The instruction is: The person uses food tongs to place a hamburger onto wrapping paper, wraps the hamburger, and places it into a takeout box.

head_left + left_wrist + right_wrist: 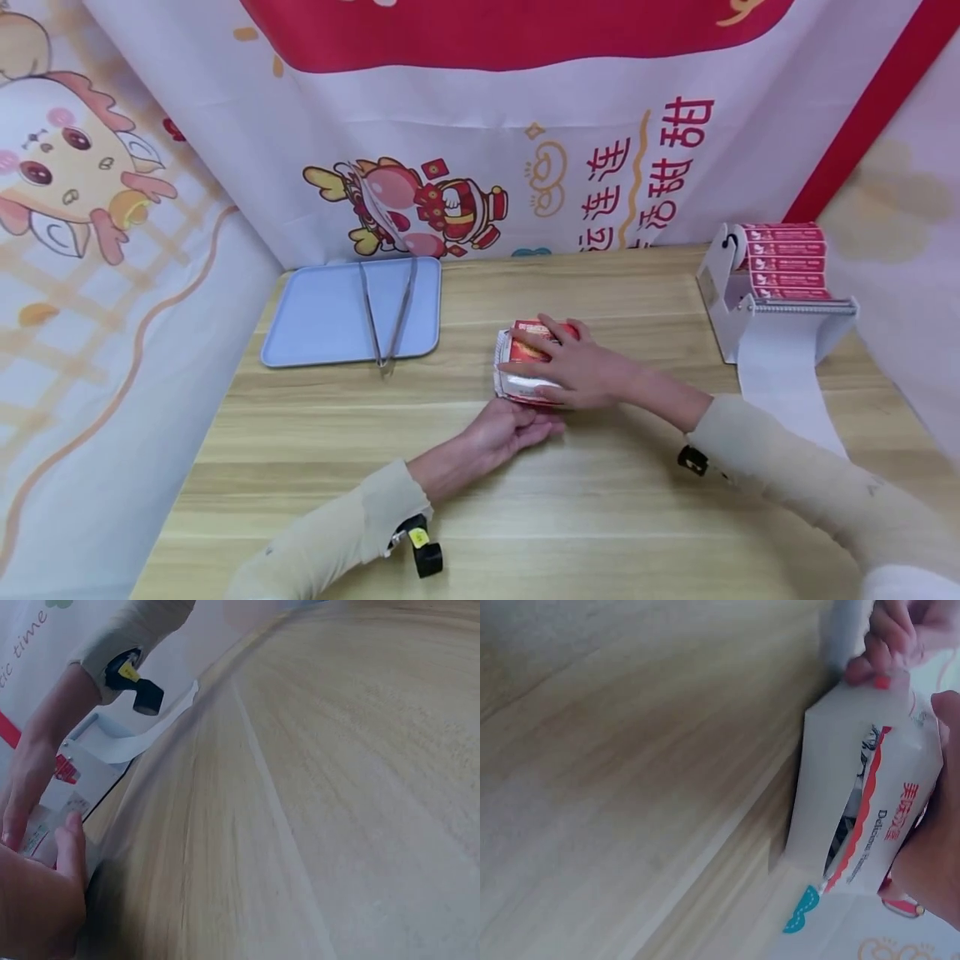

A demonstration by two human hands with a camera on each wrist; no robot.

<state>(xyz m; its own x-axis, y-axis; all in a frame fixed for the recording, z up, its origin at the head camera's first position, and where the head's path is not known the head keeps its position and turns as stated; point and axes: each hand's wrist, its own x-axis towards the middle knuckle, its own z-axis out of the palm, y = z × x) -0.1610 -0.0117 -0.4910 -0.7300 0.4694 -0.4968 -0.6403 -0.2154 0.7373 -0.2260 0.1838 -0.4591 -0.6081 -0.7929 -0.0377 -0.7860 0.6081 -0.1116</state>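
A white and red paper hamburger box (517, 379) lies on the wooden table, its printed wording facing the right wrist view. Across its top my right hand (581, 367) rests with fingers spread and fairly straight. My left hand (510, 429) is at the box's near left side, palm turned up, and pinches its end between thumb and curled fingers. A slit along the side of the box (907, 780) shows dark-printed wrapping inside. In the left wrist view, the left thumb (71, 844) lies against the white box (41, 840), most of which is hidden.
At the back left is a light blue tray (315, 325) with metal tongs (384, 358) lying over its front edge. A label dispenser (720, 292) with a red-printed roll stands at the back right, its white backing strip (783, 392) trailing forward. A printed cloth (465, 108) hangs behind the table.
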